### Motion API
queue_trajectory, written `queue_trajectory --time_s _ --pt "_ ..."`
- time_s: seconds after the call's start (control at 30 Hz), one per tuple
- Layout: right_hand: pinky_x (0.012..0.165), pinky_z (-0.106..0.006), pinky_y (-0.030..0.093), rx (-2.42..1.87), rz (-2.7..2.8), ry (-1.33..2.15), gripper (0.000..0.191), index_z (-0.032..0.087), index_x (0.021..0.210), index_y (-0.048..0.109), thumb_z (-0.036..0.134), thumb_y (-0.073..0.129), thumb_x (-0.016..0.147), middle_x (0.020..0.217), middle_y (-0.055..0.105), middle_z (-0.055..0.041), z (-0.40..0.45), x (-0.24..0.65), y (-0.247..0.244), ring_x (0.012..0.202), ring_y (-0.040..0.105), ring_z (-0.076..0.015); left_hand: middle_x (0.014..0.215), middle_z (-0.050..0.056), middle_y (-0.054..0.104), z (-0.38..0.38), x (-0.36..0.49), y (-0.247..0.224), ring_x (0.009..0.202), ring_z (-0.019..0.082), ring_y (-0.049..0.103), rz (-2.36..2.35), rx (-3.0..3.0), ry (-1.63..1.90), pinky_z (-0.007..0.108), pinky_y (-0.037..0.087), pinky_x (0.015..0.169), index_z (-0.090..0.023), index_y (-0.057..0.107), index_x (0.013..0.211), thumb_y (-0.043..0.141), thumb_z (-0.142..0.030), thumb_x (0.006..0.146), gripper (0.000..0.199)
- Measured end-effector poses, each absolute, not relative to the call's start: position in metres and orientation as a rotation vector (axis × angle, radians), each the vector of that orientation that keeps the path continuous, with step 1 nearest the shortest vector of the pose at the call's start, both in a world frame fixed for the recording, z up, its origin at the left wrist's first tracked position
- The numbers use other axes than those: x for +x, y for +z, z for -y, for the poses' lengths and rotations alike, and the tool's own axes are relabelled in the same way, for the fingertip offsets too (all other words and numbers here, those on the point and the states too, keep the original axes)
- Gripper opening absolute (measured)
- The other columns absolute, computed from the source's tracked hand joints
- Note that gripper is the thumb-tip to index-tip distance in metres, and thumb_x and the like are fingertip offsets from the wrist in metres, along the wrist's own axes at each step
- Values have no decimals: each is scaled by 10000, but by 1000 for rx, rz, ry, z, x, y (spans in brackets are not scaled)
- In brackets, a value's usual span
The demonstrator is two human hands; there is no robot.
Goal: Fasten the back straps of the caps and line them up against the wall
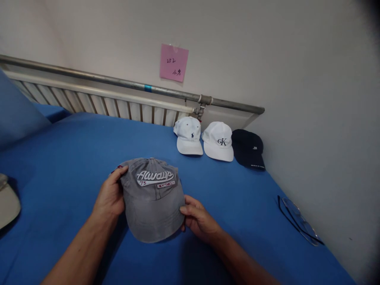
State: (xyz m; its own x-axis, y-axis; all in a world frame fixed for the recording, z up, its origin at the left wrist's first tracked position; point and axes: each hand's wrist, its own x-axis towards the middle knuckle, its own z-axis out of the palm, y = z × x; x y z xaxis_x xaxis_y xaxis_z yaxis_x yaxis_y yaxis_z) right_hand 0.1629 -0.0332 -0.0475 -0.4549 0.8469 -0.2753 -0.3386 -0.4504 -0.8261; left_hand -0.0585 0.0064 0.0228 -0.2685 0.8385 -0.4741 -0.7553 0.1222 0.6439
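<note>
A grey baseball cap [154, 211] with raised white "Always" lettering is held between both hands over the blue-covered surface [71, 166]. My left hand [109, 192] grips the left side of its crown, thumb on top and the other fingers mostly hidden. On the right edge of the brim, my right hand [200, 219] pinches with its thumb above and fingers partly beneath. The brim points down towards me, with the lettering facing up.
Two white caps, one with a small rider logo [188, 136] and one marked CK [218, 142], sit beside a black cap [248, 148] near the wall. Eyeglasses [299, 219] lie at the right edge, a beige cap [8, 202] at far left. A radiator [130, 111] and pipe [101, 77] run behind.
</note>
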Motion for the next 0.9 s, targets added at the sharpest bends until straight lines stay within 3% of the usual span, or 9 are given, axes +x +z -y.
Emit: queue_trajectory --time_s 0.43,0.73,0.9 --pt "402 -180 336 -881 932 2018 331 164 911 569 340 741 689 557 573 48 37 166 -47 417 491 -71 607 20 705 -7 -59 21 644 176 705 -1043 89 1437 293 599 740 -156 678 659 483 -107 875 295" --pt "413 -184 316 -819 893 2021 326 168 887 586 337 765 673 511 514 70 38 169 -40 395 389 -49 734 75 738 -7 -58 18 715 214 712 -987 118 1280 350 595 740 -123 722 851 478 -162 886 250" --pt "416 -177 284 -792 795 2051 342 182 895 584 347 774 662 504 487 78 37 170 -35 406 376 -50 751 104 733 -7 -59 15 724 232 713 -875 119 1241 363 584 751 -119 713 855 476 -210 903 258"
